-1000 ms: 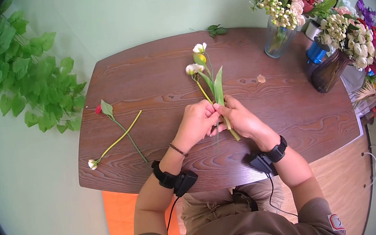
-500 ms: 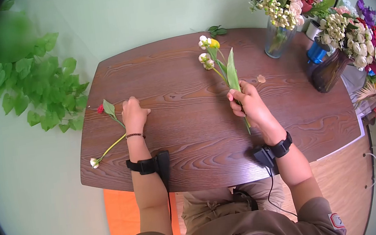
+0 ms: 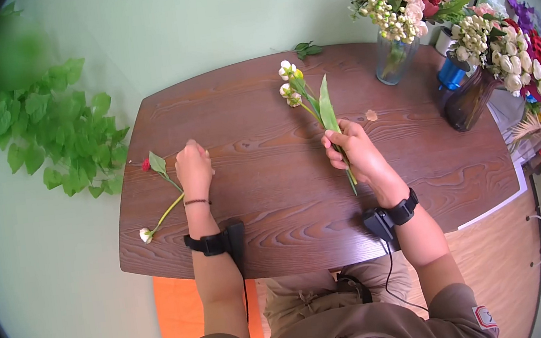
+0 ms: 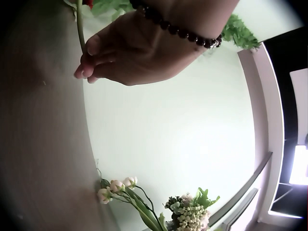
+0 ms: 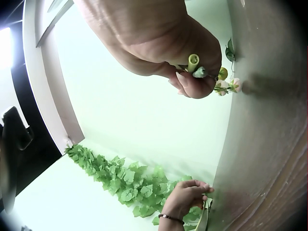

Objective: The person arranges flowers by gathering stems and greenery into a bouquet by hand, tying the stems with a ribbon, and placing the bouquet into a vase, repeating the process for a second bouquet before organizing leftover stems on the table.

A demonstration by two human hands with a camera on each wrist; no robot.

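My right hand (image 3: pixel 358 153) grips a small bunch of flowers by the stems. White blooms (image 3: pixel 289 92), a yellow bloom (image 3: pixel 299 73) and a long green leaf (image 3: pixel 326 105) rise above it; the cut stem ends (image 5: pixel 193 61) poke out below the fingers in the right wrist view. At the table's left, my left hand (image 3: pixel 194 168) pinches the yellow-green stem (image 4: pixel 80 24) of a white flower (image 3: pixel 146 235). That bloom points toward the near left. Close by is a red flower (image 3: pixel 146 165) with a green leaf, its stem partly hidden behind the left hand.
Toward the back right of the wooden table (image 3: pixel 263 163) stand a glass vase (image 3: pixel 395 62) of mixed flowers and a dark vase (image 3: pixel 468 103) tilted with blooms. A blue object (image 3: pixel 451 72) sits between them. A leaf sprig (image 3: pixel 307 49) lies along the back edge; ivy (image 3: pixel 51 118) hangs at left.
My left hand left the bunch, moved left to the loose flowers and pinched the white one's stem. The right hand shifted slightly right with the bunch. The white bloom has moved a little right.
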